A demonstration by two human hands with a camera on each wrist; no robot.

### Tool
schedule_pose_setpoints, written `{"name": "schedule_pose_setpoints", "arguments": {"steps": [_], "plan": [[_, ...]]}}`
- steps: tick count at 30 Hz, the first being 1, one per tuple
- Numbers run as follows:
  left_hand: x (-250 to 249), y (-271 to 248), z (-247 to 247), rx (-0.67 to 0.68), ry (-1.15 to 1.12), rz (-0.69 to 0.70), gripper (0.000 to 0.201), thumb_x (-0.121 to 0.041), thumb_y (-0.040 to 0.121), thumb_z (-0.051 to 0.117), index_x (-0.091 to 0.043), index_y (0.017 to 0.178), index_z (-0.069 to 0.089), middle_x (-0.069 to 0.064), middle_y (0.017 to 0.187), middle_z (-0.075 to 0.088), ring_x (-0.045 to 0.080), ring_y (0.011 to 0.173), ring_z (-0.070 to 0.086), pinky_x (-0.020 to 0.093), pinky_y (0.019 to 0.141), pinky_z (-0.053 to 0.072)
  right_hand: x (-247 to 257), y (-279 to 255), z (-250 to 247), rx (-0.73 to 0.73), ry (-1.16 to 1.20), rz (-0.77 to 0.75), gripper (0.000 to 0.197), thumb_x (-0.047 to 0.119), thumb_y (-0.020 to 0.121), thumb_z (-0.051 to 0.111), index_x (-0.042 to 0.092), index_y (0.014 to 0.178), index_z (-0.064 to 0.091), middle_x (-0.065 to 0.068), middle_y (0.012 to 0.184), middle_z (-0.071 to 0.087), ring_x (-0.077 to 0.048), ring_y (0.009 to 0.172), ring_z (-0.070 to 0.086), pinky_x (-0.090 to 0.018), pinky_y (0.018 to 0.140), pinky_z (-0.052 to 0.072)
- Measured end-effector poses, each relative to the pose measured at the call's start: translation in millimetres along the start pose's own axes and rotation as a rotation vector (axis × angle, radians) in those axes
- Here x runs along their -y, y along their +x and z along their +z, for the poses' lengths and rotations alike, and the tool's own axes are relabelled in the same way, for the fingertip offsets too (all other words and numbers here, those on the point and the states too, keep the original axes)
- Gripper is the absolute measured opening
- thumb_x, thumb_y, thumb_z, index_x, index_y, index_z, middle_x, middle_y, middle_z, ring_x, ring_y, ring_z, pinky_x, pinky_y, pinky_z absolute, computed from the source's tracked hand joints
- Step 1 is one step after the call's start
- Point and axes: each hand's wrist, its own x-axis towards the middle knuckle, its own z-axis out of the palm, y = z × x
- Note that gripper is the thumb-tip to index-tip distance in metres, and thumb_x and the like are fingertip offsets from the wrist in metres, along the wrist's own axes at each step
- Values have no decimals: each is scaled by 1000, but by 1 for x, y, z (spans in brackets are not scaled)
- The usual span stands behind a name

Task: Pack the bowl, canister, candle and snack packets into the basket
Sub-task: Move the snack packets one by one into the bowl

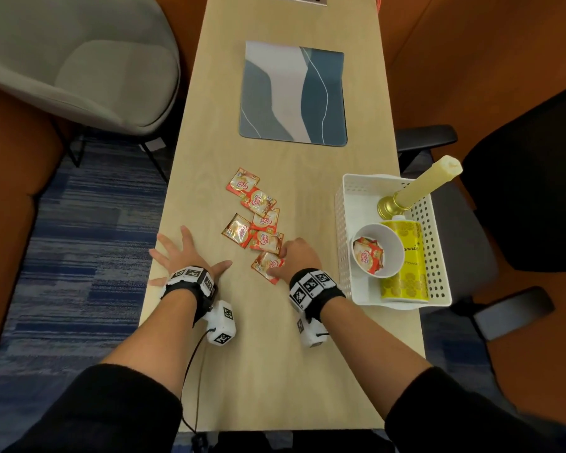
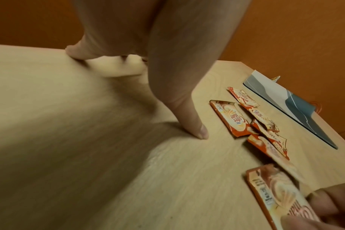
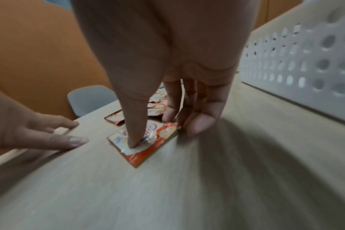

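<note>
Both hands are on the table (image 1: 307,371). Left hand (image 1: 185,256) lies flat, fingers spread, holding nothing. Right hand (image 1: 299,256) pinches the nearest packet (image 1: 268,266); five more packets (image 1: 255,214) lie beyond. Bowl (image 1: 391,243), canister (image 1: 406,256) and candle (image 1: 422,188) sit in the basket (image 1: 343,223).

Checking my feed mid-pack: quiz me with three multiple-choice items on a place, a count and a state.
1. Where is the bowl? A on the mat; B in the basket; C on the chair.
2. How many packets lie loose on the table? A two; B six; C ten.
3. The left hand is: A spread flat on the table; B gripping the candle; C holding a packet.
1 B, basket walls surround it; 2 B, six show in the head view; 3 A, straight fingers rest on wood.
</note>
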Motion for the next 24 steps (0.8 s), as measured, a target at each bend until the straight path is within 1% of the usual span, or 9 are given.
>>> {"name": "schedule_pose_setpoints", "arguments": {"steps": [3, 5, 8, 11, 13, 16, 18, 21, 24], "plan": [[0, -2, -1, -3, -3, -5, 137, -71, 55, 79, -40, 153, -10, 7, 162, -20, 40, 149, -14, 82, 100, 19, -5, 0, -2, 39, 70, 7, 24, 27, 74, 78, 13, 84, 61, -4, 92, 64, -23, 87, 64, -32, 76, 55], [-1, -2, -2, -3, -3, -10, 137, -71, 55, 79, -41, 153, -11, 7, 162, -20, 40, 149, -14, 82, 100, 20, -10, -2, -10, 92, 114, -5, 20, 20, 74, 79, 19, 77, 60, 4, 78, 59, -18, 81, 60, -26, 68, 50], [-1, -2, -4, 6, 2, -10, 138, -71, 55, 79, -40, 153, -12, 8, 162, -21, 40, 148, -14, 82, 99, 20, -19, -12, -39, 149, 140, -94, 23, 22, 76, 79, 14, 96, 70, 4, 83, 57, -14, 78, 57, -20, 66, 44], [-2, -2, -5, 16, 6, -10, 138, -72, 55, 79, -40, 153, -13, 8, 162, -21, 42, 148, -14, 83, 98, 20, -36, -30, -87, 43, 202, -159, 25, 23, 84, 72, 12, 106, 71, -1, 87, 65, -17, 75, 61, -22, 66, 49], [-2, -4, -6, 20, 8, -7, 139, -72, 55, 78, -40, 153, -13, 9, 162, -21, 42, 148, -14, 82, 99, 20, -54, -38, -116, -127, 227, -105, 23, 23, 86, 69, 14, 107, 72, -4, 91, 69, -19, 79, 63, -26, 74, 50], [-1, -7, -7, 24, 4, 3, 138, -72, 55, 78, -38, 154, -13, 10, 162, -21, 43, 148, -13, 82, 99, 19, -84, -44, -144, -275, 122, 49, 18, 21, 88, 64, 15, 104, 71, -2, 88, 66, -21, 85, 63, -27, 74, 44], [0, -7, -7, 22, 3, 10, 138, -73, 55, 77, -38, 154, -13, 10, 162, -21, 43, 148, -13, 81, 100, 19, -100, -43, -150, -279, 41, 141, 18, 20, 89, 62, 14, 103, 70, -2, 86, 63, -25, 89, 64, -28, 73, 42], [2, -5, -6, 20, 0, 22, 139, -74, 55, 77, -38, 154, -14, 11, 162, -21, 44, 147, -14, 77, 106, 18, -114, -41, -142, -187, -58, 220, 20, 22, 89, 62, 12, 105, 70, -4, 86, 62, -24, 83, 58, -29, 74, 43], [2, -3, -4, 14, 0, 25, 140, -74, 54, 77, -38, 154, -14, 11, 162, -21, 45, 147, -14, 76, 107, 17, -119, -42, -131, -127, -158, 312, 24, 25, 87, 62, 14, 107, 70, -7, 98, 68, -25, 86, 60, -33, 80, 51]]}}
